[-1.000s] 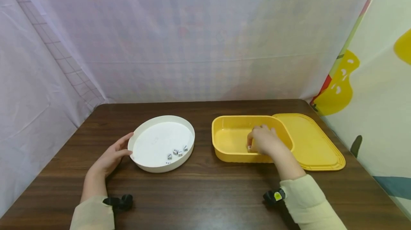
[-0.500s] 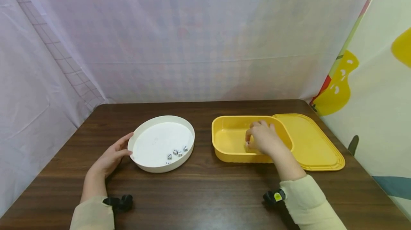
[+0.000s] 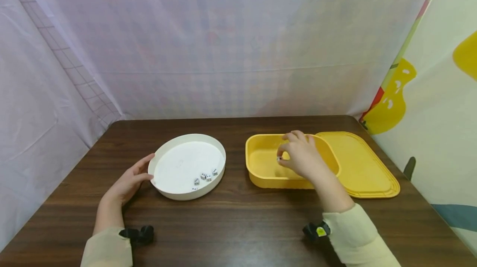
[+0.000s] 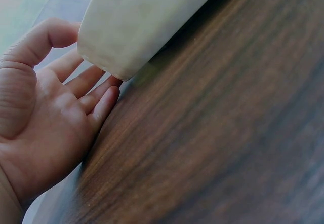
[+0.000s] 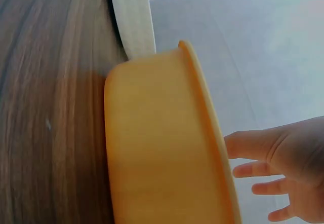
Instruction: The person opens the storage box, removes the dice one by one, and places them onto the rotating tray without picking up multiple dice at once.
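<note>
In the head view, a round white tray (image 3: 179, 157) sits on the left half of the table with several white dice (image 3: 203, 176) near its front right wall. My left hand (image 3: 127, 184) rests against the tray's left side, thumb and fingers spread along the outside; the left wrist view shows fingertips (image 4: 112, 84) touching the wall. My right hand (image 3: 303, 155) pinches a small white die (image 3: 279, 158) between thumb and fingertips, above the yellow box (image 3: 257, 161). In the right wrist view the box wall (image 5: 157, 138) hides the die and the fingertips.
A yellow lid (image 3: 367, 163) lies flat to the right of the box, against its side. All of it stands on a dark wooden table (image 3: 223, 229). A pale cloth (image 3: 238, 51) hangs behind the table's back edge.
My right hand has risen from the bottom of the yellow box and moved slightly left, with the die pinched in its fingers. My left hand and the tray have stayed put.
</note>
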`<state>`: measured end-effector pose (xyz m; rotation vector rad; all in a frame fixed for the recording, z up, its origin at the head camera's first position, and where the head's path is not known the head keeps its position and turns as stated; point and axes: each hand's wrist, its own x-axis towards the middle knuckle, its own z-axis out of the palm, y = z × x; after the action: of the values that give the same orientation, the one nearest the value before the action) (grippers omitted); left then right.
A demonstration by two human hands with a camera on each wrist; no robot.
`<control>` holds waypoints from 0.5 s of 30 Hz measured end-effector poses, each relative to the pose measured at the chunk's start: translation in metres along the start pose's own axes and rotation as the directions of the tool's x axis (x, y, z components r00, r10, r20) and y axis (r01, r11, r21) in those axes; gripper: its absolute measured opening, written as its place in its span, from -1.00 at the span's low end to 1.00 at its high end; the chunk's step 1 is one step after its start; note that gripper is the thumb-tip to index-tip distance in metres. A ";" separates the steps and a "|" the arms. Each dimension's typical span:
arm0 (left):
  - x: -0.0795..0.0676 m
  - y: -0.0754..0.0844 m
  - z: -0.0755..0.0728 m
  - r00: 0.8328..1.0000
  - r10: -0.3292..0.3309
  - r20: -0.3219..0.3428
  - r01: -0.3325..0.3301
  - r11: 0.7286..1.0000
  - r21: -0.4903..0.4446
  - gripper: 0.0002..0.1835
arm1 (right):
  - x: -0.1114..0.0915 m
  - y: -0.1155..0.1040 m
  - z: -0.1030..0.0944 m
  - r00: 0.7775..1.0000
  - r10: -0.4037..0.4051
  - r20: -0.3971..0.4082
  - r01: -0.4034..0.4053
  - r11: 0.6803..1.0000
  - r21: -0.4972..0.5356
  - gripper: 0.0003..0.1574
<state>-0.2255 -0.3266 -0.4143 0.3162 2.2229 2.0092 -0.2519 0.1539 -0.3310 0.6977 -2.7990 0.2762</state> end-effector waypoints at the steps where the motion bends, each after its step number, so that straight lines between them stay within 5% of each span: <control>1: 0.000 0.000 0.000 1.000 -0.001 -0.001 0.001 1.000 -0.001 -0.21 | 0.000 -0.002 -0.001 1.000 -0.002 -0.002 0.002 1.000 -0.003 -0.92; 15: 0.000 -0.002 0.000 1.000 0.009 0.010 -0.009 1.000 -0.006 -0.21 | 0.007 -0.027 0.000 0.997 -0.061 -0.047 0.060 0.998 -0.032 -0.94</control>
<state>-0.2251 -0.3267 -0.4158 0.3359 2.2126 2.0137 -0.2447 0.1281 -0.3255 0.7569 -2.7256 0.2350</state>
